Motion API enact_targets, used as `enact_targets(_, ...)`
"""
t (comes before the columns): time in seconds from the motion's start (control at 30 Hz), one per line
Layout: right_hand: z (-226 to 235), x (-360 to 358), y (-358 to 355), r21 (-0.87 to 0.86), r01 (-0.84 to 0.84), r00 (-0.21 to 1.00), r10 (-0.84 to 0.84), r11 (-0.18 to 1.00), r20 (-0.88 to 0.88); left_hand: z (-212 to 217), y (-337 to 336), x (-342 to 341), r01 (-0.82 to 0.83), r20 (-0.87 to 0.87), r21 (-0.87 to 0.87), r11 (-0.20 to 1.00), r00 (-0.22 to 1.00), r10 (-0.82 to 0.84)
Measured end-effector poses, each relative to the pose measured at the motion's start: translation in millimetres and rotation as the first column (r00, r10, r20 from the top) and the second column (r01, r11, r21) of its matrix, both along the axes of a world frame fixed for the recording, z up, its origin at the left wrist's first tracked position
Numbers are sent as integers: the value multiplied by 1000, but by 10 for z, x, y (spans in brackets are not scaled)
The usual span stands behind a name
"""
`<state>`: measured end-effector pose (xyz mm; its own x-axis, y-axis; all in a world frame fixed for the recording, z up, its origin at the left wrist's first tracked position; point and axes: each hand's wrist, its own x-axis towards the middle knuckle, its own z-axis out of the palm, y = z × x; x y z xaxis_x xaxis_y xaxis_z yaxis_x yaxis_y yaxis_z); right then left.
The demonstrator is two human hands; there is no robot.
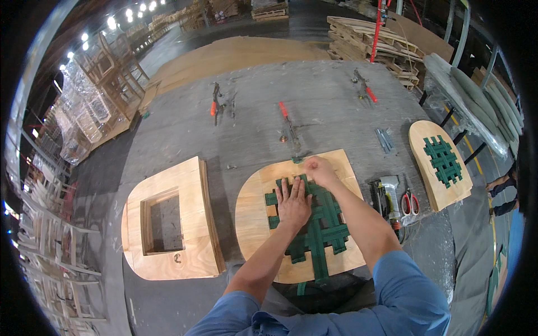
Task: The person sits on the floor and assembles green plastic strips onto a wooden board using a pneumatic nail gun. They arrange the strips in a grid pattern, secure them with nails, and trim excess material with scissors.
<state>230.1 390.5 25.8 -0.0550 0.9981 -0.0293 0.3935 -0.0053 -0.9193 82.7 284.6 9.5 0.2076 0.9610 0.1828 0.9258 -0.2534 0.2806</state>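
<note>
A wooden seat frame (pixel 252 215) lies on the grey workbench in front of me, its opening crossed by woven green webbing (pixel 323 224). My left hand (pixel 293 203) presses flat on the webbing near the frame's upper left, fingers spread. My right hand (pixel 320 169) is closed around a green strap end at the frame's far edge.
A stack of bare seat frames (pixel 193 215) with a square hole sits to the left. A staple gun (pixel 388 196) and red-handled scissors (pixel 409 203) lie to the right, beside a finished webbed seat (pixel 426 140). Red-handled clamps (pixel 286 115) and metal strips (pixel 383 139) lie farther back.
</note>
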Motion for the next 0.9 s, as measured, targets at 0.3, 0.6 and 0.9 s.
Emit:
enact_targets(0.3,147,2135,-1238,527,392,753,-592,754,287,48,-16,-31,-34,6,-57,998,999,34)
enact_targets(0.6,157,2295,-1371,88,420,618,-356,903,701,84,-56,-144,-77,8,-54,996,997,78)
enact_targets(0.9,634,2199,-1465,-208,359,916,-386,910,-109,78,-1,-112,-81,120,-61,995,989,87)
